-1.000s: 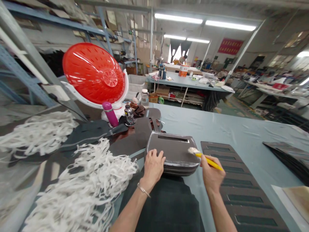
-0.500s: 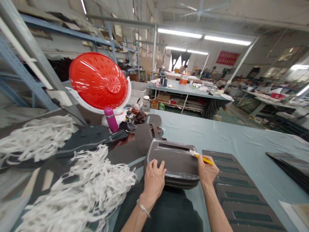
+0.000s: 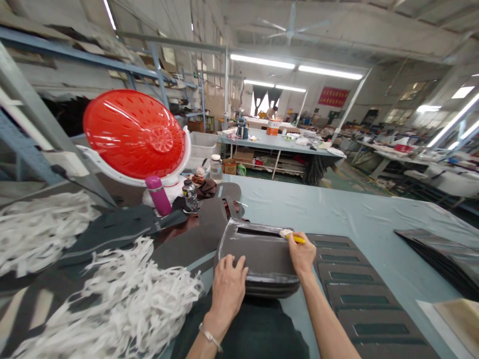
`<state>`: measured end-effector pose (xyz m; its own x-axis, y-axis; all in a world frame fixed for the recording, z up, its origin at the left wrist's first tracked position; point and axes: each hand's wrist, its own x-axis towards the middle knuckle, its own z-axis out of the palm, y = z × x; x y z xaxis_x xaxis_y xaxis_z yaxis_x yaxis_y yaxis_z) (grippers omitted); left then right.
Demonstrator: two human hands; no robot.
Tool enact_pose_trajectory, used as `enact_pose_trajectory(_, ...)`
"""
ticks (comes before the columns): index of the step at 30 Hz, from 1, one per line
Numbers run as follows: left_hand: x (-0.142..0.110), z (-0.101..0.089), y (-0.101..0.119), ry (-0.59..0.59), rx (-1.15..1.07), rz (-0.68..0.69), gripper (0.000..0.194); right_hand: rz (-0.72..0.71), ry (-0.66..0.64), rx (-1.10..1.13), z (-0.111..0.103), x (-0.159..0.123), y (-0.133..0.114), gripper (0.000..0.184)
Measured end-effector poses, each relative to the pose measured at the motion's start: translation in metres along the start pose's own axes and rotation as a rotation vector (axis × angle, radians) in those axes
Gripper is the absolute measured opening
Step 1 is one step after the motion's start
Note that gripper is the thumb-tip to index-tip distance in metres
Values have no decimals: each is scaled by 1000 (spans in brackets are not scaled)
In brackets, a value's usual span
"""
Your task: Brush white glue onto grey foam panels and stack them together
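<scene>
A stack of dark grey panels point(image 3: 262, 257) with rounded corners lies on the table in front of me. The top panel has a long slot near its far edge, and whitish smears run along its borders. My left hand point(image 3: 229, 281) rests on the stack's left side, fingers spread and pressing down. In my right hand point(image 3: 302, 253) is a brush with a yellow handle point(image 3: 297, 239). Its white-coated bristles touch the panel at the right end of the slot. Dark cloth point(image 3: 258, 329) lies under the near edge of the stack.
Slotted grey panels point(image 3: 364, 294) lie in a row to the right. A black stack point(image 3: 441, 257) sits farther right. White strips point(image 3: 138, 309) are heaped at left. Behind them stand a purple bottle point(image 3: 158, 195), a dark-capped bottle point(image 3: 190, 193) and a large red strainer-like bowl point(image 3: 134, 134).
The brush has moved from the panel's right side up to the right end of the slot, my right hand going with it. My left hand stays on the stack. The view has shifted.
</scene>
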<state>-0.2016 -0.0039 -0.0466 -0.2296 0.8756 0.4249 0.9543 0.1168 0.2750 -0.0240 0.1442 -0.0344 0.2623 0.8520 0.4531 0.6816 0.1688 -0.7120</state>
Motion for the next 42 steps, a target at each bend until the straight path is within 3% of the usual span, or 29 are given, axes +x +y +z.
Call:
enact_pose_trajectory(4,14,-1,15,-19,-7,-76,24,41,78,-83,-34,7,36,40)
enact_pose_trajectory(8,35,18,39,-84,-354,-84,23,84,-27,-121,-38,-11,45,48)
enact_pose_trajectory(11,53,40,63,-194,-728,-163,20,52,-17,-29,-43,-25,40,48)
enact_pose_trajectory(15,75,65,95,-305,-1080,-293,35,-20,-28,136,-55,-40,18,39)
enact_pose_trajectory(18,82,69,107,-340,-1274,-347,35,-31,-124,309,-59,-49,6,34)
enact_pose_trajectory(20,81,60,106,-348,-1398,-390,31,16,-133,395,-58,-52,7,32)
enact_pose_trajectory(23,71,28,98,-376,-1594,-425,33,134,-181,472,-55,-50,19,33)
enact_pose_trajectory(27,43,-37,94,-573,-1856,-389,42,202,-296,644,-58,-44,32,37)
enact_pose_trajectory(30,16,-78,102,-701,-1923,-412,43,295,-270,810,-75,-41,36,38)
enact_pose_trajectory(32,-3,-95,112,-724,-1948,-426,39,376,-213,934,-94,-42,43,38)
enact_pose_trajectory(34,-22,-101,126,-733,-1971,-448,35,451,-181,1074,-119,-47,56,38)
enact_pose_trajectory(37,-48,-94,151,-766,-1998,-527,31,521,-194,1225,-163,-60,92,38)
enact_pose_trajectory(39,-65,-82,169,-789,-2002,-608,30,544,-160,1224,-193,-72,126,38)
enact_pose_trajectory(42,-92,-55,198,-835,-1964,-720,30,556,25,1069,-242,-93,192,38)
